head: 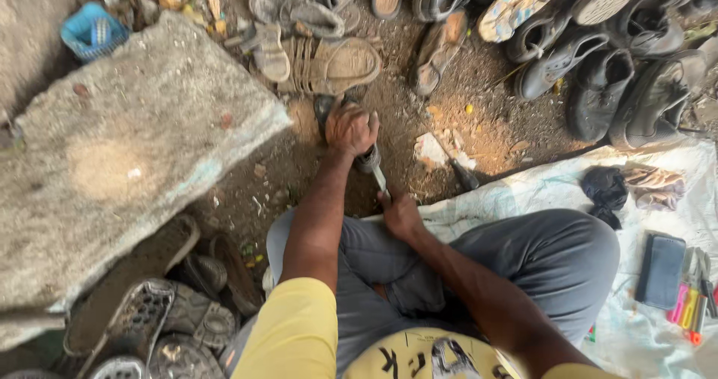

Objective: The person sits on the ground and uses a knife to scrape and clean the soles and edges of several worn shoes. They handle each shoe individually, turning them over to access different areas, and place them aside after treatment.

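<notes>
In the head view, two bare hands work low at the scene's middle, over dirt ground. The left hand point(350, 128) is curled down tight over a dark shoe point(326, 111) standing on the ground, fingers closed round its top; only a narrow black strip of the shoe shows past the knuckles, so its form is hard to tell. The right hand point(400, 214), nearer the body, is closed round the lower end of a slim metal tool point(378, 173) that slants up to the shoe under the left hand. The tool is pale grey and narrow.

One large grey stone slab point(127, 155) lies to the left, with one blue basket point(91, 31) at its far end. One tan sandal point(333, 65) lies just beyond the left hand. About four black boots point(598, 80) stand in a far right row among other footwear, too crowded to count. Worn soles point(149, 319) are piled near left. One white sheet point(553, 185) spreads right, bearing one black cloth point(604, 188), one dark wallet-like case point(661, 270) and a few coloured pens point(692, 304). One dark-handled tool point(460, 171) lies at the sheet's far edge.
</notes>
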